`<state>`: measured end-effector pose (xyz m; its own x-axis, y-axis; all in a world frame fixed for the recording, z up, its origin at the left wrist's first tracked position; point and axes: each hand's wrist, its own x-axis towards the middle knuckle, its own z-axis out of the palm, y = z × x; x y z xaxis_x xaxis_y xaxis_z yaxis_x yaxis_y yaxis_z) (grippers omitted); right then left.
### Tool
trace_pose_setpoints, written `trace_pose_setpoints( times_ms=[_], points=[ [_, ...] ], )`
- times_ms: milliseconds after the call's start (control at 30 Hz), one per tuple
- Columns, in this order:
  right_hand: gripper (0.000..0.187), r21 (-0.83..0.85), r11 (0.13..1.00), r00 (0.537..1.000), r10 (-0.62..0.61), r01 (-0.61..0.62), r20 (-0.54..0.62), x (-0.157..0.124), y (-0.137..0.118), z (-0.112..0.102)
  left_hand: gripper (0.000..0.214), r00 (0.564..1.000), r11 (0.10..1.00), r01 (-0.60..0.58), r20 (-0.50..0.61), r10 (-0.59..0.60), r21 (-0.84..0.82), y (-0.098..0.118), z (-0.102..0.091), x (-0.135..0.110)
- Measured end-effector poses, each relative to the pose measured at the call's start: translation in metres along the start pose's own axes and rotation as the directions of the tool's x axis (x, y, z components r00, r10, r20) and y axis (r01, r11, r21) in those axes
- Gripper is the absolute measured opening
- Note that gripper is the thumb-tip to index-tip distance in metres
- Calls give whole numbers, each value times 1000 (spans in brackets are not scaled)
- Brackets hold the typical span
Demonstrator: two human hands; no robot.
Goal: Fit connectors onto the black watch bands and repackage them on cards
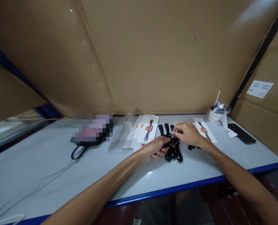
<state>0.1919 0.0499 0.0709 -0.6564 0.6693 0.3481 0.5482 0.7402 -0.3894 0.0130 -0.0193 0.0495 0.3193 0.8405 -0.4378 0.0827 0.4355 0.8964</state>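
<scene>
On the table (211, 168), which has a pale top and a blue front edge, a person works with two bare hands near the middle. The left hand (158, 146) has its grip closed on a black tool (174, 141), and it holds this tool just above several other black tools (179, 154). These lie side by side, with their glossy rounded handles pointing away from the person and toward the person. The right hand (188, 132) comes from the other side, with its fingers bent and the fingertips at the middle of the held tool; whether its grip is closed on some small part there, I cannot tell. Just beside the right wrist, partly hidden under it, are small black parts (191, 147). To the left of the tools are printed cards (147, 129), which show a picture of a long tool with an orange part, and next to them lies clear plastic wrapping (122, 136). A similar single card (203, 128) lies behind the right hand. Farther right there are a bagged cup (215, 115) with a white straw and a flat dark object (241, 133). At the left, well apart from the hands, a blurred device (93, 130) stands near a white cable (56, 173).
</scene>
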Motion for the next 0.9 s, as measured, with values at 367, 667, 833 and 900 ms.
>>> trace_pose_setpoints(
  times_ms=[367, 667, 833, 900],
  points=[
    [14, 191, 975, 993, 117, -114, -6, 5, 2, 18, 24, 1000, 1000, -5, 21, 5, -3, -1, 0, 1],
    [22, 121, 993, 998, -15, 8, 58, 0, 3, -5, 30, 999, 998, 32, 20, -31, -48, 4, 0, -2],
    [25, 122, 986, 979, -135, 117, 156, 0, 6, -10, 28, 999, 999, 31, 21, -30, -28, 4, 1, -2],
    [17, 111, 986, 978, -140, 124, 157, 1, 7, -7, 28, 999, 1000, 23, 24, -23, -13, 4, 1, -2]
  ],
)
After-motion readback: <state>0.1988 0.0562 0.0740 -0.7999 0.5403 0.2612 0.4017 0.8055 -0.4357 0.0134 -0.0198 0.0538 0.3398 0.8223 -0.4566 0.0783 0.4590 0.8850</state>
